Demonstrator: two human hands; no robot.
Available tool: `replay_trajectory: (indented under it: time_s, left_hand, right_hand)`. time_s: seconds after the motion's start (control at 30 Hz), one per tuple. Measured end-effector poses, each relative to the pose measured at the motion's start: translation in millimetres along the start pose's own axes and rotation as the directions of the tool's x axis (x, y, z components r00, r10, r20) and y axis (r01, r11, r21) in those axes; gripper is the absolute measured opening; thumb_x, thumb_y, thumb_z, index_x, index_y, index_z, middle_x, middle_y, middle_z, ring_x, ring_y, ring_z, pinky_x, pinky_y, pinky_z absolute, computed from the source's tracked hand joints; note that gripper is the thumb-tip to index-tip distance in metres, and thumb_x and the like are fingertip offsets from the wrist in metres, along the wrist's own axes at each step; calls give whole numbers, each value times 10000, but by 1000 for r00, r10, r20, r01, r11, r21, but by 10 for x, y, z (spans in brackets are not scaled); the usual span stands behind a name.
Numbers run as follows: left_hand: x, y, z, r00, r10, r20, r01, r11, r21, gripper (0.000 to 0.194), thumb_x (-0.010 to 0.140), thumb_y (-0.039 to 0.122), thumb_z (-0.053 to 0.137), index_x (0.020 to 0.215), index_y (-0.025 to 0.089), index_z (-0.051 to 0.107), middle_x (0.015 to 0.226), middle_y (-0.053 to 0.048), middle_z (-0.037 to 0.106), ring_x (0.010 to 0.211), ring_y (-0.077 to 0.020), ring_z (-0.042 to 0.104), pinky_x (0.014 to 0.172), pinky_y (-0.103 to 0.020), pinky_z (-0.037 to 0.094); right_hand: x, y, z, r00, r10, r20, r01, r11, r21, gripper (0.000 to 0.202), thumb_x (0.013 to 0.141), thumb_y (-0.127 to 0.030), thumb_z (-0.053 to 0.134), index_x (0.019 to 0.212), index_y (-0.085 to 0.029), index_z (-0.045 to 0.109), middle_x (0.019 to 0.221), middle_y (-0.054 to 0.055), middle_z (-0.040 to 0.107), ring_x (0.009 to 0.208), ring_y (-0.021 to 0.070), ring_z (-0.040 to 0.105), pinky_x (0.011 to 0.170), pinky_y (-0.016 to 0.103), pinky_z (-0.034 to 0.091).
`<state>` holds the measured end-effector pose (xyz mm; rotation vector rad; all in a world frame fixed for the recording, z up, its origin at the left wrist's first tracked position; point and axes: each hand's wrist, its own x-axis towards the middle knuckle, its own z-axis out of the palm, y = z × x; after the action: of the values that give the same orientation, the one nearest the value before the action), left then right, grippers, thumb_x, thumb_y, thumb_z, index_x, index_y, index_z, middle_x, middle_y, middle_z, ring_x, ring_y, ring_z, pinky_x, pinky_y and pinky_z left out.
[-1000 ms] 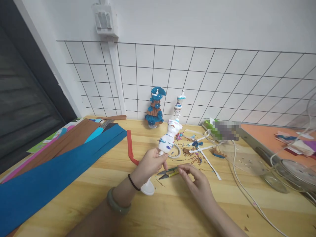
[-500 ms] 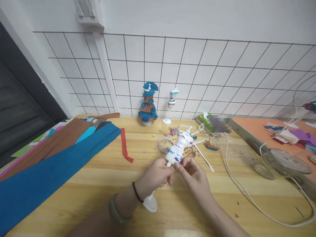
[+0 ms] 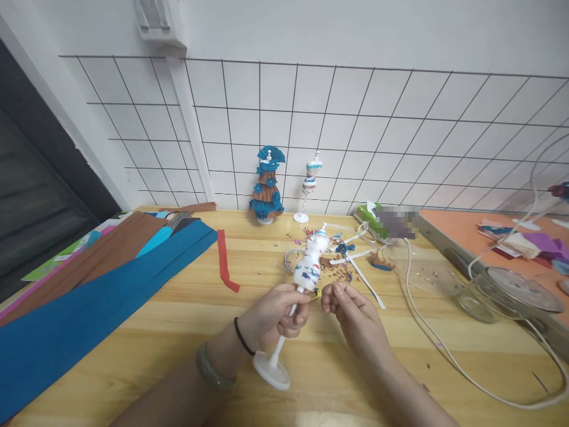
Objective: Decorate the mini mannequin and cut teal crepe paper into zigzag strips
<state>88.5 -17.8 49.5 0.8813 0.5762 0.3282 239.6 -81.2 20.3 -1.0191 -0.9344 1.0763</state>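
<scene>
Table [image 3: 338, 385] stretches between red strip [image 3: 223, 261] and cord [image 3: 527, 407], ending at the wall [image 3: 351, 127]. Left hand [image 3: 278, 314] wraps a tilted, blue-flecked white dummy [image 3: 306, 270] below its body; right hand [image 3: 355, 314] curls closed, contents unclear

Honestly can't make out any words, brands or numbers, only a pale label [image 3: 62, 258] on the green sheet [image 3: 37, 272] at left, too tiny to read, plus pixelation hiding part of the green packet [image 3: 368, 217].
</scene>
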Motion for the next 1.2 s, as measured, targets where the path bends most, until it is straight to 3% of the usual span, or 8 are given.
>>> replay_trajectory:
  time_s: [0.17, 0.4, 0.63, 0.7, 0.83, 1.0, 1.2]
  left_hand:
    - [4, -29, -1, 1000, 26, 14, -26, 999, 21, 52, 664, 167, 520, 622, 148, 495, 434, 53, 432, 323, -14, 172, 339, -174, 79]
    - [24, -47, 12, 1000, -2, 15, 1, 999, 38, 168, 665, 214, 535, 546, 158, 430, 412, 53, 427, 312, -14, 179, 322, -169, 84]
    - [16, -74, 74, 999, -22, 39, 22, 1000, 2, 41, 621, 148, 470, 633, 151, 510, 393, 57, 428, 314, -30, 161, 316, -172, 88]
    - [17, -96, 96, 999, -28, 27, 28, 1000, -5, 49, 603, 146, 464, 634, 156, 500, 388, 58, 423, 316, -32, 162, 319, -173, 88]
    - [32, -127, 118, 999, -6, -34, 6, 1000, -5, 23, 578, 162, 458, 573, 171, 438, 378, 58, 417, 306, -26, 170, 323, -175, 85]
    - [58, -139, 105, 992, 36, -122, -30, 998, 49, 90, 589, 190, 465, 519, 171, 412, 381, 55, 421, 297, -18, 185, 319, -178, 84]
    - [43, -147, 133, 996, 17, -85, -12, 998, 61, 45, 588, 187, 474, 559, 163, 449, 400, 57, 419, 314, -19, 190, 329, -178, 80]
  right_hand:
    - [-32, -19, 49, 998, 55, 27, -57, 995, 84, 240, 782, -418, 621, 746, -187, 674, 730, 41, 627, 691, 169, 548, 684, 293, 417]
    - [-13, -16, 41, 989, 143, -26, -133, 962, 238, 253, 794, -396, 617, 668, -177, 613, 538, -19, 539, 504, 96, 452, 529, 220, 364]
    - [-16, -51, 93, 974, 219, 64, -227, 910, 348, 217, 766, -358, 662, 697, -160, 607, 696, 27, 619, 602, 110, 512, 584, 221, 405]
    - [-2, -52, 85, 964, 252, 80, -263, 880, 396, 219, 762, -357, 668, 687, -163, 598, 639, 2, 588, 546, 82, 475, 543, 196, 388]
    - [28, -52, 49, 934, 324, 149, -355, 797, 488, 230, 752, -373, 674, 666, -181, 582, 472, -83, 382, 417, 41, 307, 429, 155, 294]
    - [11, -28, 31, 896, 361, 259, -444, 756, 481, 249, 785, -363, 644, 660, -149, 625, 374, -111, 273, 349, 27, 149, 358, 162, 174]
    - [-5, 15, 29, 871, 356, 337, -483, 740, 467, 300, 826, -390, 594, 765, -107, 676, 328, -128, 223, 321, 20, 74, 340, 157, 130]
